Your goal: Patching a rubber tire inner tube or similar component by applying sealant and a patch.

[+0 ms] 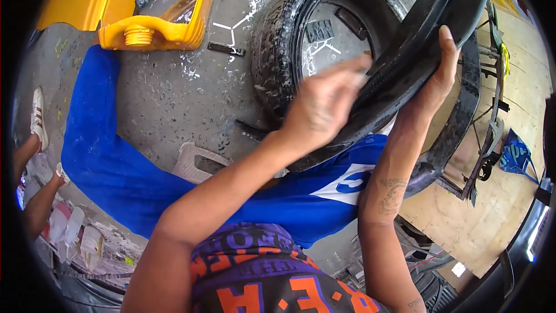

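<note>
Dark shirt (255, 287) lettered in orange and purple, bright blue trousers (136, 179), white patch (336, 190), inked right forearm (385, 188), bare left hand (325, 103), bare right hand (438, 75)

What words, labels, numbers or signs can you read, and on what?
Shirt: bold orange and purple lettering, legible in part, not copied here.
White patch on blue trousers: a blue mark, unclear whether a letter.
Right arm: tattooed lettering, too small to read fully.
Blue patterned cloth: pale marks, too small.
</note>
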Available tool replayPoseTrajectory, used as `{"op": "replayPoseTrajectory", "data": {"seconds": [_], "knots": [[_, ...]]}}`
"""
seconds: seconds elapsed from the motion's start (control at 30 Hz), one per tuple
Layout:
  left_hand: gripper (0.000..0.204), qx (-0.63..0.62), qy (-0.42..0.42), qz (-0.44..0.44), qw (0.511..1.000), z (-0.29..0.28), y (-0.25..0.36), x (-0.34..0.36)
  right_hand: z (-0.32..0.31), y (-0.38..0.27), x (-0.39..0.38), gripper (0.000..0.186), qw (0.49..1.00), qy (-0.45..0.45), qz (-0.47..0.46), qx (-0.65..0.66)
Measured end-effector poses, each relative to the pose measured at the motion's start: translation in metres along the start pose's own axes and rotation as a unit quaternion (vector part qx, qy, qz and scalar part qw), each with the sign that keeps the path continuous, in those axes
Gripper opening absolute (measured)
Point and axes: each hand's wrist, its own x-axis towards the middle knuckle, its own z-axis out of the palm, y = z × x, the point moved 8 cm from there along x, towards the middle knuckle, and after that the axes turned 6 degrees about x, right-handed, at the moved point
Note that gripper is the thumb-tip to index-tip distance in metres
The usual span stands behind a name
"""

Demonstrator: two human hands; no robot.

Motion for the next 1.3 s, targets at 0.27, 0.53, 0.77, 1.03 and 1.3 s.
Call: {"op": "replayPoseTrajectory", "data": {"seconds": [0.27,0.53,0.77,1.03,1.3], "knots": [[0.034,0.062,-0.044,-0.018,0.997,0.006,-0.007,-0.051,-0.006,0.001,0.005,0.038,1.000,0.002,-0.021,-0.004],[0.034,0.073,-0.033,-0.041,0.996,0.004,-0.007,-0.057,-0.007,-0.001,0.008,0.038,0.999,0.004,-0.039,-0.001],[0.038,0.085,-0.027,-0.057,0.994,-0.006,-0.010,-0.065,0.000,0.000,0.006,0.041,0.998,0.009,-0.060,0.006],[0.040,0.083,-0.035,-0.085,0.992,0.000,-0.020,-0.065,-0.003,-0.001,0.011,0.031,0.996,0.019,-0.084,0.013],[0.034,0.083,-0.053,-0.016,0.995,0.006,0.004,-0.051,-0.009,0.003,0.003,0.060,0.998,0.021,-0.051,-0.023]]}}
